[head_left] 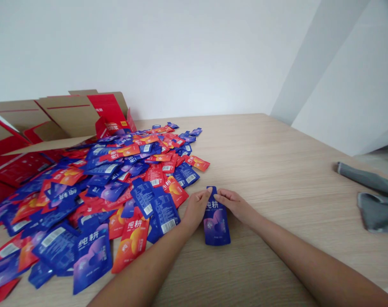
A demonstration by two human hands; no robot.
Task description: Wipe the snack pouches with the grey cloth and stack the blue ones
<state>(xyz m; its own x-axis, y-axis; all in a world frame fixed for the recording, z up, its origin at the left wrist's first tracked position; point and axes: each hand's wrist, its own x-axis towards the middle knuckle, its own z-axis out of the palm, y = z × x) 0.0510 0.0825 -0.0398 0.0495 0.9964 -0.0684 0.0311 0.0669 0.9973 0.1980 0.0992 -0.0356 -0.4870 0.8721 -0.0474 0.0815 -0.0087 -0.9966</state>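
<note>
A blue pouch (pixel 217 228) with white lettering and a purple fruit picture is held between my two hands, its narrow neck pointing away from me. My left hand (pixel 197 205) pinches the neck from the left side. From the right, my right hand (pixel 231 202) grips the upper edge just below the neck, thumb on top. Close to my left hand lies a heap of similar pouches, among them a blue pouch (pixel 165 213) with a barcode and a red pouch (pixel 131 244) with orange fruit.
Open red cardboard boxes (pixel 66 113) stand at the back left, behind the heap. A grey cloth (pixel 377 209) lies at the right edge of the wooden table (pixel 270 157). A white wall (pixel 194 55) rises behind.
</note>
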